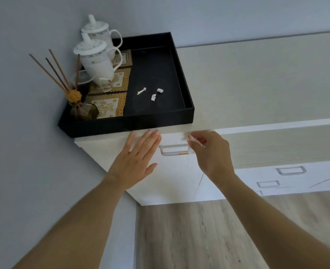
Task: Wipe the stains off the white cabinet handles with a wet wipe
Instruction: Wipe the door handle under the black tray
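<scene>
We see one pale cabinet (257, 78) against a grey wall, over wood-look floor (199, 239). One black tray (179, 61) on top holds two lidded mugs (98, 61) and three paper scraps (153, 97). Three handles (173, 150) show. Our left hand (135, 162) lies flat, fingers straight, on the cabinet front; our right hand (212, 154) pinches one wipe (196, 141) at the nearest handle's right end.

Black tray (181, 113), white speckled mugs (99, 63), gold lace-patterned mats (111, 105), pale wood-grain cabinet (257, 78), grey wall (24, 133).
</scene>
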The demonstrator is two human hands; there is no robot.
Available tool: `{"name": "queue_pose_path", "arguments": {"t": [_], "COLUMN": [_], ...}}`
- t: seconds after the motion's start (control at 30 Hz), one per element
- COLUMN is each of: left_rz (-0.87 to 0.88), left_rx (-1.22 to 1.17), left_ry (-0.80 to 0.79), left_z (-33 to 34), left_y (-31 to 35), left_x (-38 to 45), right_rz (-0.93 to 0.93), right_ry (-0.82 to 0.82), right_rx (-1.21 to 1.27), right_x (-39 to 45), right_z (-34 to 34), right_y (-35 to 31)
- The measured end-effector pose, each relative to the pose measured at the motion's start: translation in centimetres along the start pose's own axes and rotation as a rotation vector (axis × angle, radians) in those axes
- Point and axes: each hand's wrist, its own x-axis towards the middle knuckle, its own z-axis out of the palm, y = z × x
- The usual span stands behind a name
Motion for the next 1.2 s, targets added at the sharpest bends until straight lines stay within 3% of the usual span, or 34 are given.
{"name": "queue_pose_path", "arguments": {"t": [0.23,0.43,0.83,1.2], "left_rz": [-0.022,-0.1,-0.056,-0.044], "left_rx": [0.138,0.246,0.273,0.35], "left_ry": [0.258,0.403,0.566,0.652], "left_z": [5.7,9.1,11.0,11.9], "left_y": [0.3,1.5,1.6,1.4], "left_x": [-0.9,0.3,0.7,1.3], "right_rz": [-0.128,-0.076,-0.081,-0.012], "right_ry": [0.025,0.252,0.439,0.428], "right_rx": [0.055,0.3,0.466,0.709], "right_x": [0.3,-0.7,-1.0,-1.8], "right_z": [1.1,1.3,4.5,5.9], "right_y": [1.1,3.6,6.0,5.8]}}
